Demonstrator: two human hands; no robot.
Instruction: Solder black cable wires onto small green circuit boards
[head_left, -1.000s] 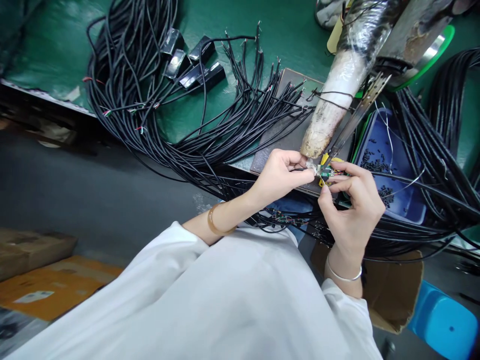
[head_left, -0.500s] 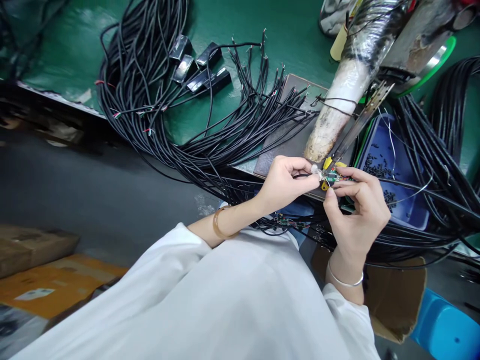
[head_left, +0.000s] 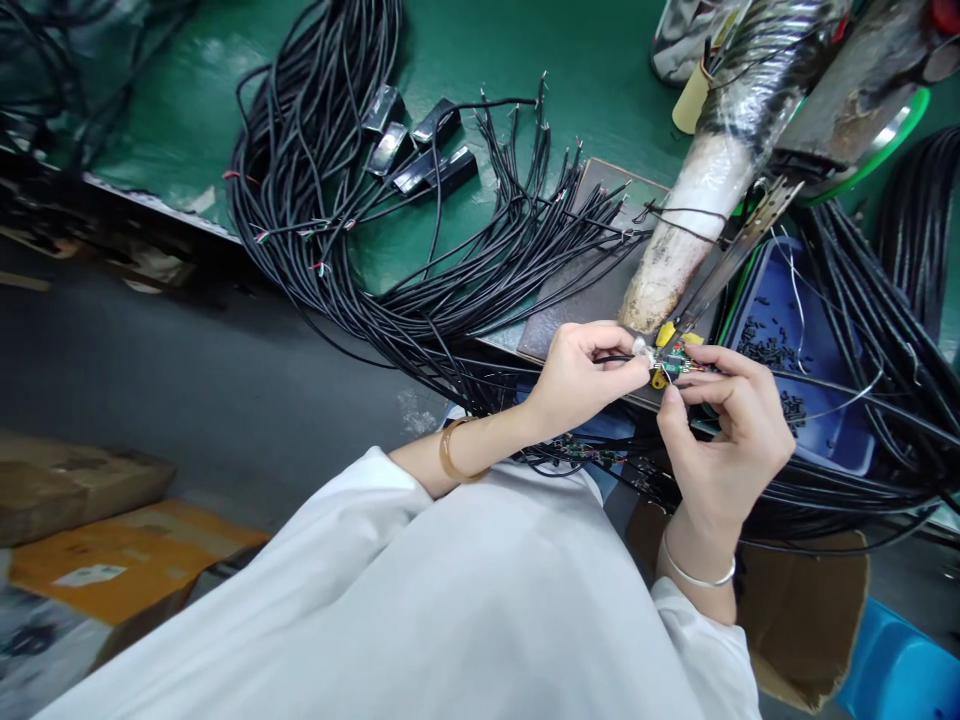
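Observation:
My left hand (head_left: 581, 375) pinches the end of a thin black cable (head_left: 621, 357) just under the tip of a wrapped, tape-covered tool (head_left: 705, 190) that slants down from the upper right. My right hand (head_left: 724, 430) pinches a small green circuit board (head_left: 677, 361) with yellow parts, held against the cable end. The two hands almost touch at the board. A large bundle of black cables (head_left: 420, 250) with stripped ends fans over the green table (head_left: 525, 60) to the left.
A blue tray (head_left: 817, 350) with small black parts sits right of my hands, crossed by more black cables (head_left: 885, 300). Several black housings (head_left: 420, 145) lie at the back. Cardboard boxes (head_left: 97, 530) lie on the floor at left; a blue stool (head_left: 900, 660) stands at lower right.
Both hands stay pinched on the cable end and board under the tool tip. The whole scene has slid right and slightly down as my head turned.

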